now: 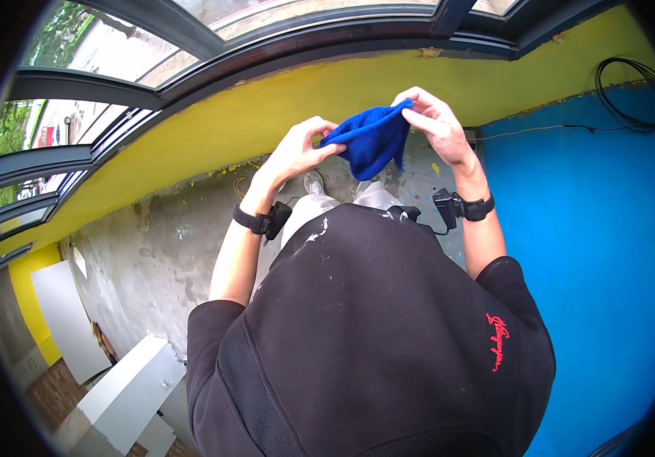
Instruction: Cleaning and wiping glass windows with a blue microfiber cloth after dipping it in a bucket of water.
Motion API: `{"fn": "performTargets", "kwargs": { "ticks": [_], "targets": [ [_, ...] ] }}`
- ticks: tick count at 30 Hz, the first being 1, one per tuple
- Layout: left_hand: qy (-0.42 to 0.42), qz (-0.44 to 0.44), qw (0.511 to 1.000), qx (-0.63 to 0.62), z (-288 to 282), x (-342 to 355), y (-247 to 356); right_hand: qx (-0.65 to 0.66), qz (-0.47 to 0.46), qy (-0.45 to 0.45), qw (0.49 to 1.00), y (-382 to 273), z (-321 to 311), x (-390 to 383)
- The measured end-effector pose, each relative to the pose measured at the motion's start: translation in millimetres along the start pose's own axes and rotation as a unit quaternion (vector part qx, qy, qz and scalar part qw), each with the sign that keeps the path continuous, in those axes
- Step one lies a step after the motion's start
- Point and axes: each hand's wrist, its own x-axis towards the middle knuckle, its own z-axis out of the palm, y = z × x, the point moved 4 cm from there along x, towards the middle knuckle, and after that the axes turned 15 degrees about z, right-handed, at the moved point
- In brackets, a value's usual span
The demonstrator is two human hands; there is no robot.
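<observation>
A blue cloth (369, 148) hangs in loose folds between my two hands, raised in front of my body above my feet. My left hand (301, 152) pinches the cloth's left end between thumb and fingers. My right hand (434, 126) grips its upper right corner in a similar pinch, slightly higher than the left. Each wrist wears a black strap with a small box on it.
A yellow wall (259, 114) runs below gray-framed windows (171, 38) ahead and left. A bright blue wall (579, 251) stands right, with a coiled black cable (628, 91). White boards (125, 388) lie lower left on the stained concrete floor (152, 251).
</observation>
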Motion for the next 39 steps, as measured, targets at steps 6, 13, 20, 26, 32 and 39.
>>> {"fn": "performTargets", "kwargs": {
  "ticks": [6,13,20,26,32,39],
  "targets": [
    [0.032,0.019,0.994,0.102,-9.1,-4.1,7.4,0.033,-0.025,0.099,0.994,19.8,-12.3,3.6],
    [0.123,0.025,0.990,0.070,-11.2,-7.7,14.4,-0.079,-0.062,0.207,0.973,16.3,-12.4,1.6],
    [0.295,0.052,0.952,-0.060,-20.1,-6.5,8.3,-0.119,-0.062,0.260,0.956,11.3,-13.1,5.9],
    [0.321,-0.001,0.928,-0.187,-22.7,-3.3,6.9,-0.070,-0.016,0.148,0.986,15.2,-21.0,17.4],
    [0.139,0.016,0.982,-0.130,-4.5,15.1,29.1,-0.375,-0.061,0.099,0.920,9.5,11.0,16.0],
    [0.169,0.042,0.979,-0.109,-3.1,21.3,38.6,-0.263,-0.062,0.025,0.963,19.5,55.4,34.8]
  ]
}}
